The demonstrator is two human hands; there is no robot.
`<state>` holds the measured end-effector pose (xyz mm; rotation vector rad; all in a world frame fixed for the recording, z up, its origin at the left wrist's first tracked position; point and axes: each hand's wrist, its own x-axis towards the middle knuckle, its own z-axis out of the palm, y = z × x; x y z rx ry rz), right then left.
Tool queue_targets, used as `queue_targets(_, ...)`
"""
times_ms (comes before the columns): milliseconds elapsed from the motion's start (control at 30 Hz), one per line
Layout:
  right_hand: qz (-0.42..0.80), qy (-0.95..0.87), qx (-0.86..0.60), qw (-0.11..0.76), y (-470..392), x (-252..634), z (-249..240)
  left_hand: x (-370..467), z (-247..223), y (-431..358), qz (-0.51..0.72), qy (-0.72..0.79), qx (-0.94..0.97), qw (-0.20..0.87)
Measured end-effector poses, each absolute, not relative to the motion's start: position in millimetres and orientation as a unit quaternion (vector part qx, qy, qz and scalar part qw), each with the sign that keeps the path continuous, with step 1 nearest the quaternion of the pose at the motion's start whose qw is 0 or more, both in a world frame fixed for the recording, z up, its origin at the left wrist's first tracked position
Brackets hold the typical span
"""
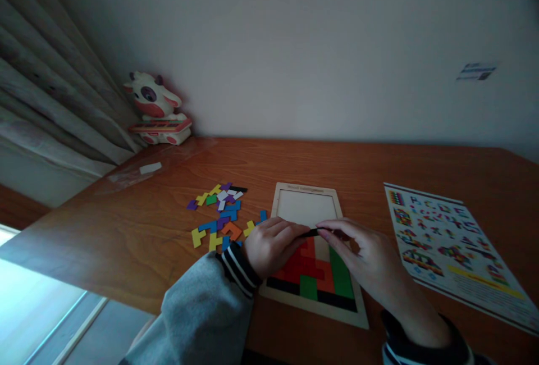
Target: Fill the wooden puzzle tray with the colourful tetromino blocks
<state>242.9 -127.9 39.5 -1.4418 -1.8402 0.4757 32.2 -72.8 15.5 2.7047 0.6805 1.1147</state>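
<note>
A thin black puzzle piece (pixel 310 233) is pinched between my two hands, just above the wooden puzzle tray (pixel 357 297). My left hand (pixel 273 246) holds its left end, and the thumb and fingers of my right hand (pixel 357 247) grip the right end. In the lower part of the tray lie red pieces (pixel 301 264), green pieces (pixel 342 275) and black pieces (pixel 337 299). The tray's upper part shows its pale bare base (pixel 305 205). My left hand hides some of the tray's left side.
Loose coloured pieces (pixel 229 214) are scattered left of the tray. A printed pattern sheet (pixel 455 247) lies to the right. A cow-shaped toy keyboard (pixel 158 109) and clear plastic wrapping (pixel 135 177) are at the back left, beside a curtain (pixel 46 73).
</note>
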Motion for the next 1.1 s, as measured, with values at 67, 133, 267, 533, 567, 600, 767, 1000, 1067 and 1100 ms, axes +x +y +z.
queue_targets(67, 0.185, -0.716, -0.561, 0.371, -128, 244, 39, 35, 15, -74, 0.363, 0.232, 0.900, 0.060)
queue_targets(133, 0.183, -0.717, -0.560, 0.372, -127, 245, 38, 38, 14, -75, 0.356, 0.239, 0.902, 0.049)
queue_targets(267, 0.181, -0.718, -0.561, 0.369, -126, 247, 36, 41, 9, -78, 0.334, 0.262, 0.905, 0.030)
queue_targets(533, 0.219, -0.734, -0.542, 0.344, -127, 242, 26, 34, 5, -83, 0.340, 0.257, 0.904, 0.010)
queue_targets(567, 0.218, -0.734, -0.544, 0.342, -128, 242, 26, 33, 6, -83, 0.336, 0.257, 0.906, 0.007)
queue_targets(600, 0.212, -0.733, -0.548, 0.342, -128, 242, 27, 31, 7, -82, 0.334, 0.261, 0.905, 0.002)
queue_targets(767, 0.153, -0.696, -0.606, 0.354, -129, 254, 28, 3, 11, -70, 0.346, 0.349, 0.868, -0.061)
queue_targets(1000, 0.127, -0.646, -0.660, 0.363, -127, 274, 16, -66, 7, -55, 0.283, 0.542, 0.779, -0.143)
queue_targets(1067, 0.123, -0.640, -0.668, 0.359, -127, 275, 15, -78, 6, -58, 0.263, 0.558, 0.775, -0.135)
queue_targets(1100, 0.123, -0.640, -0.670, 0.356, -126, 275, 15, -82, 6, -60, 0.254, 0.559, 0.780, -0.125)
